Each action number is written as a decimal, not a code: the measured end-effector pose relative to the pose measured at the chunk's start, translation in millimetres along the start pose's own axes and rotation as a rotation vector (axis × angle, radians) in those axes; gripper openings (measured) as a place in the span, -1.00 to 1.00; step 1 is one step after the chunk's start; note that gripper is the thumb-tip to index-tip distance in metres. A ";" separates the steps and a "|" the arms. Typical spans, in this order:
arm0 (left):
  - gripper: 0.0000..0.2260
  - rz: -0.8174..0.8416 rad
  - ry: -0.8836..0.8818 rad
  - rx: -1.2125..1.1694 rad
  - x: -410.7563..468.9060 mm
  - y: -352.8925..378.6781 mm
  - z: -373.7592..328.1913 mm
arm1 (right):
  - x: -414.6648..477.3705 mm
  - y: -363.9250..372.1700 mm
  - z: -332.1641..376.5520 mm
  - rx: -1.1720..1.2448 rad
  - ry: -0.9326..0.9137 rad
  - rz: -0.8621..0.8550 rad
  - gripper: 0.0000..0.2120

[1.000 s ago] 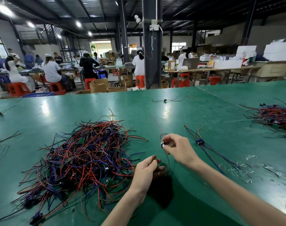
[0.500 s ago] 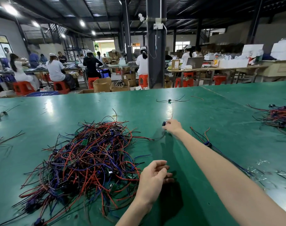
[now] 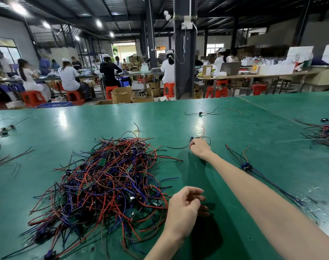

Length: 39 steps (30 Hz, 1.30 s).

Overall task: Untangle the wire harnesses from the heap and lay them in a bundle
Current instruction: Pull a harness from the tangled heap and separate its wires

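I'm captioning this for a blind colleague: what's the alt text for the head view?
A right hand, stretched across a green table, pinches one wire harness; the left hand hangs loosely curled beside a tangled heap of red, blue and black wires. A small bundle lies further right.

Glossy smooth green table (image 3: 160, 117); plastic-sheathed wire heap (image 3: 107, 182).

Big dark hall, bright roof lamps (image 3: 19, 7). A black post (image 3: 184, 62) stands past the green table's (image 3: 160, 119) far edge. Red stools (image 3: 33, 97), brown boxes (image 3: 121, 94), a window (image 3: 8, 53).
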<state>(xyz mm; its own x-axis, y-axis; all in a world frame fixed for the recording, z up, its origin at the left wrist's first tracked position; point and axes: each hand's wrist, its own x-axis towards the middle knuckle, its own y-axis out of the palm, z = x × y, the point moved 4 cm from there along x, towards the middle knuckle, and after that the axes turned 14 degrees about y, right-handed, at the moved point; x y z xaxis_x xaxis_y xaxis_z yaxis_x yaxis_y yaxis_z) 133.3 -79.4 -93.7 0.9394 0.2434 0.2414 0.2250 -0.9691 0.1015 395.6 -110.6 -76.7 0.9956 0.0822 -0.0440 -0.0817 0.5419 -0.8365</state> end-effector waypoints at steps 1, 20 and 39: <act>-0.73 0.005 0.004 0.013 -0.6 0.6 -0.1 | 1.1 1.3 2.6 -0.072 -0.016 -0.007 -0.72; -0.79 -0.091 -0.059 -0.069 7.2 -7.9 2.3 | -42.2 -17.1 73.6 0.218 -0.255 -0.169 -0.71; -0.93 -0.060 0.052 0.070 -0.7 -14.7 -16.9 | -157.7 32.3 160.4 -0.296 -0.543 -0.096 -0.65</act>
<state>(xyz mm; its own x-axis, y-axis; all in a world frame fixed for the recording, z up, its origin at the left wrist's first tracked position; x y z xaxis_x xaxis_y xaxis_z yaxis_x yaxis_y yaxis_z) 125.0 -64.6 -79.1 0.9093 0.3013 0.2869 0.3000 -0.9527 0.0497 228.7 28.1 -9.2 0.8266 0.5001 0.2580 0.1005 0.3199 -0.9421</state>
